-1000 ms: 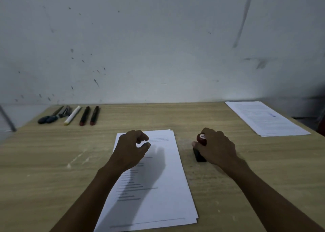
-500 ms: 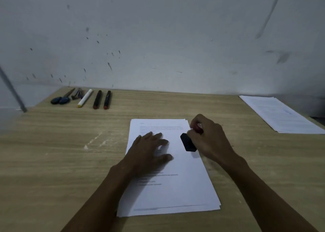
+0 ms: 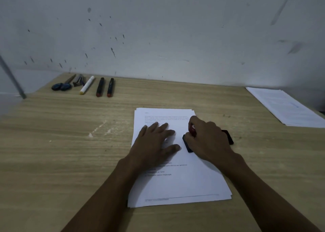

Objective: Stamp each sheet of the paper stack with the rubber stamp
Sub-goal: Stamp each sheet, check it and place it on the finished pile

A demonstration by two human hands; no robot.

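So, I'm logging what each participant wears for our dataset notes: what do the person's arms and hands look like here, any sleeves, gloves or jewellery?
Both forearms are bare right up to the bottom edge of the picture: no sleeve shows. The left hand and right hand wear no gloves. No watch, bracelet or ring is visible on either, though the dim light could hide a thin band.

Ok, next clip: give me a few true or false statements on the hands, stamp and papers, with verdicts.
1. The left hand lies flat on the paper stack. True.
2. The right hand grips the rubber stamp over the table's bare wood. False: the stamp is over the stack's right part.
3. A second pile of sheets lies at the far right of the table. True.
4. The two dark markers lie on the paper stack. False: they lie at the table's far left, near the wall.
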